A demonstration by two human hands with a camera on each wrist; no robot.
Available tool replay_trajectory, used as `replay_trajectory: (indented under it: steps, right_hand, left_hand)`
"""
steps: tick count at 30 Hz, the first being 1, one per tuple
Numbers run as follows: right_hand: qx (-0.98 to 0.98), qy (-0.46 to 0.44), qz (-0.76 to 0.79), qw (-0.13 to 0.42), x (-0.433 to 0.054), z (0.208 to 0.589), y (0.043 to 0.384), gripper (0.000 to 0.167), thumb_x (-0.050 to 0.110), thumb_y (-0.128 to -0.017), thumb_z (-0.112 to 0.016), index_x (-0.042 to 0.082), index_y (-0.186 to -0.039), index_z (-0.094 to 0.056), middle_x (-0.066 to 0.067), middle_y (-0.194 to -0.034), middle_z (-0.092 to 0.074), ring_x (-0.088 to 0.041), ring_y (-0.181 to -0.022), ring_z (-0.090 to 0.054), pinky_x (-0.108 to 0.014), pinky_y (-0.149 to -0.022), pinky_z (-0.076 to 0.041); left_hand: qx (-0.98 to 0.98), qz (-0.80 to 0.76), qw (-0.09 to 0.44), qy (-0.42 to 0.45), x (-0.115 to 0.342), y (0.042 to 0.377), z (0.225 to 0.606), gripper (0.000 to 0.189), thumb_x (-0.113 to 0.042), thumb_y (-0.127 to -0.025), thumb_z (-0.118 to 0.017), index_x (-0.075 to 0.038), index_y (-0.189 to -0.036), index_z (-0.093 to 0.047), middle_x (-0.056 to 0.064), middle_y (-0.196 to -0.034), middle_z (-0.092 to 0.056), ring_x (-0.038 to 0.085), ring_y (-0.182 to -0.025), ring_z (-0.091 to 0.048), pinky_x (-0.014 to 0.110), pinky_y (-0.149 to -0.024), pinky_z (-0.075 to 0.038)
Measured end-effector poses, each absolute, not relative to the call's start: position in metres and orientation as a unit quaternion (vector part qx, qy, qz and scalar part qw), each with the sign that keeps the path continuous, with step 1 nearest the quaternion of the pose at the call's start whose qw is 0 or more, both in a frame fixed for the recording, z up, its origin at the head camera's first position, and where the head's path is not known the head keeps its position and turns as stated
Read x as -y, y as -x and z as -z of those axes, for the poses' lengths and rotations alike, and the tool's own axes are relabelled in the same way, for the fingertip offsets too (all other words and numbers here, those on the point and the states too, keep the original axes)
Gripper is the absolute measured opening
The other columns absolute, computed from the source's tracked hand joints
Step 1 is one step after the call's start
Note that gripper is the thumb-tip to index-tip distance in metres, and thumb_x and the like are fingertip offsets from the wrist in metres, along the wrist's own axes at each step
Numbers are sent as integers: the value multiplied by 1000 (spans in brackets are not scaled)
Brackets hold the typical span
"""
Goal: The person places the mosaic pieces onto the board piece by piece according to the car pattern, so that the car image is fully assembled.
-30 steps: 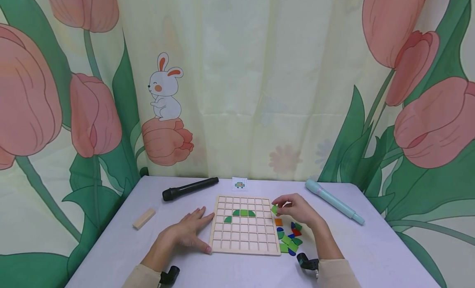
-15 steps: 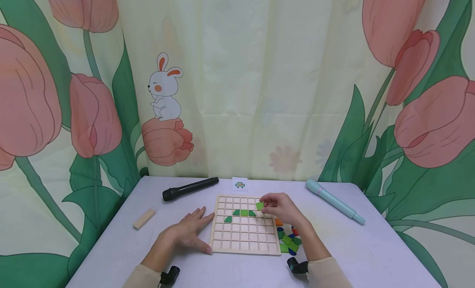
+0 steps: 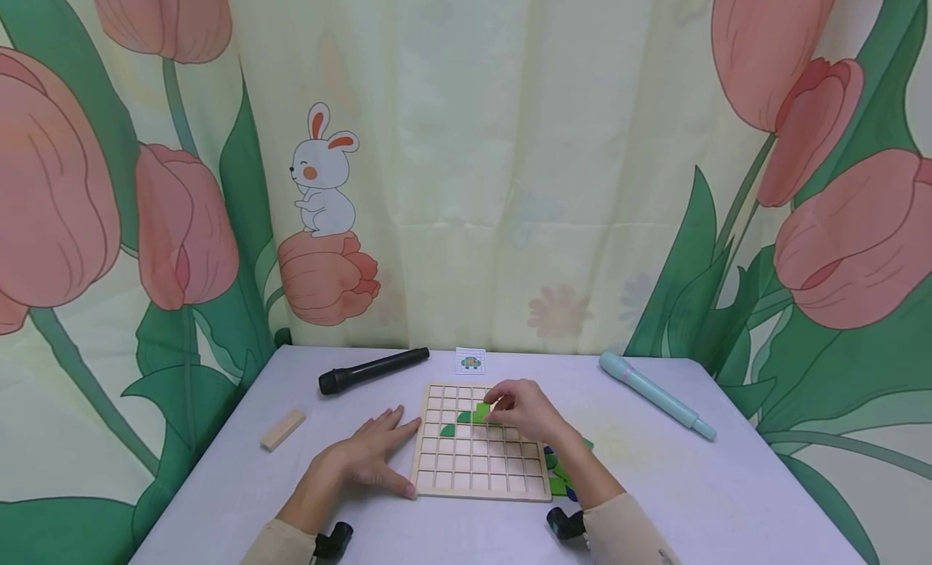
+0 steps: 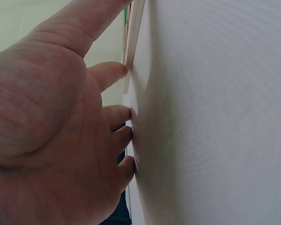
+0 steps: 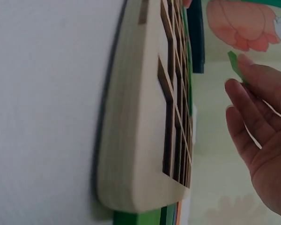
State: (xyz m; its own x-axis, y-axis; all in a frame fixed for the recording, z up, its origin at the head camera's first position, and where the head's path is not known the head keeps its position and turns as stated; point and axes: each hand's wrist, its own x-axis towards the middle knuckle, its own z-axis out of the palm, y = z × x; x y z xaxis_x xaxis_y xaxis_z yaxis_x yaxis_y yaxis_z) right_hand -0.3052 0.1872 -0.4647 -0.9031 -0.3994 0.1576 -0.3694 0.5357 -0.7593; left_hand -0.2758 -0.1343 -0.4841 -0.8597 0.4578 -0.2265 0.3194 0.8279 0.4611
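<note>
A wooden grid board lies flat on the white table. My right hand is over its upper middle, pinching a light green square tile between thumb and fingertips. That tile overlaps a light green square set in the grid in the head view. Two dark green quarter-round pieces, one beside that square and another lower left, sit in cells. With fingers spread, my left hand rests at the board's left edge. Its thumb and index finger touch the frame, and the other fingertips press on the tabletop.
Loose coloured pieces lie right of the board, partly behind my right forearm. A picture card and a black microphone-shaped stick lie at the back. A wooden block is at left, a pale blue tube at right.
My right hand has carried the light green square tile leftward from beside the board's right edge to over the placed green pieces. My left hand has stayed still.
</note>
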Motion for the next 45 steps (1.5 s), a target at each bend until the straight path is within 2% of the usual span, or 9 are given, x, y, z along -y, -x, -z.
replay_trajectory:
  steps: [4,8,20,29,45]
  right_hand:
    - [-882,232,409,32,-178,468,306,24,11,-83,-87,6,-105,-78,2,-89,-73,-10,-76,-64,-21,-67,-54]
    - [-887,228,399,49,-171,470,306,25,14,-83,-88,10,-106,-80,5,-90,-73,-11,-78,-64,-21,-70,-56]
    - [-891,234,381,73,-158,475,308,20,13,-82,-89,8,-101,-81,-3,-95,-75,-10,-78,-65,-21,-70,-57]
    - [-900,234,360,77,-152,477,310,17,13,-82,-89,9,-97,-80,4,-88,-72,-8,-75,-62,-21,-66,-53]
    - [-901,240,351,83,-146,477,310,17,6,-81,-88,4,-96,-79,2,-82,-69,-11,-74,-59,-21,-62,-50]
  left_hand:
    - [-941,-210,168,-205,134,277,485,118,-68,-65,-89,-26,-163,-38,17,-174,-17,37,-163,-11,59,-131,-13]
    - [-942,-207,169,-203,135,278,484,118,-68,-65,-90,-27,-163,-38,17,-174,-18,37,-163,-11,60,-131,-12]
    - [-942,-206,175,-201,133,277,484,117,-68,-65,-89,-27,-162,-39,17,-174,-18,37,-162,-12,60,-131,-13]
    - [-943,-207,174,-196,133,276,484,117,-69,-65,-89,-28,-162,-39,16,-174,-18,37,-162,-12,61,-130,-14]
    - [-941,-214,175,-197,134,273,480,116,-65,-66,-90,-26,-162,-38,17,-174,-19,38,-162,-12,61,-130,-14]
